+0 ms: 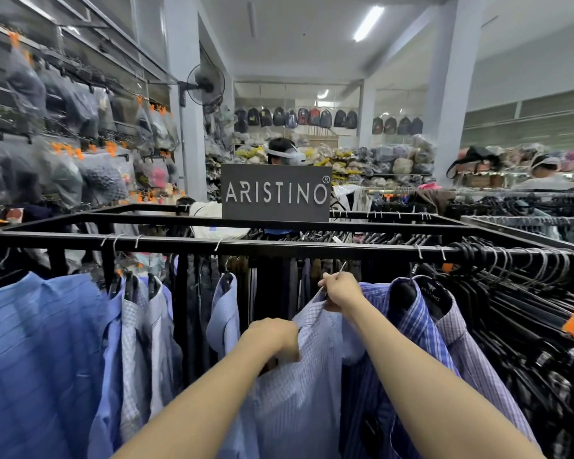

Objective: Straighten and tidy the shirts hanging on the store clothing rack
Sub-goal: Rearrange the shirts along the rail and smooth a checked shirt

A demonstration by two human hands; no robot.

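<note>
Your left hand (pixel 272 337) is gripping the checked shirt (pixel 299 389) by its shoulder, fingers hidden in the cloth; your right hand (pixel 340 291) is pinching its collar and hanger just below the black metal rail (pixel 246 246). Behind the rail, the shop is blurring into bagged stock.

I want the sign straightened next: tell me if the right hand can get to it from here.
Probably yes. The right hand is up at the collar of the checked shirt, just under the rail, and the sign stands on the bar behind with only open air between. It must let go first.
</note>
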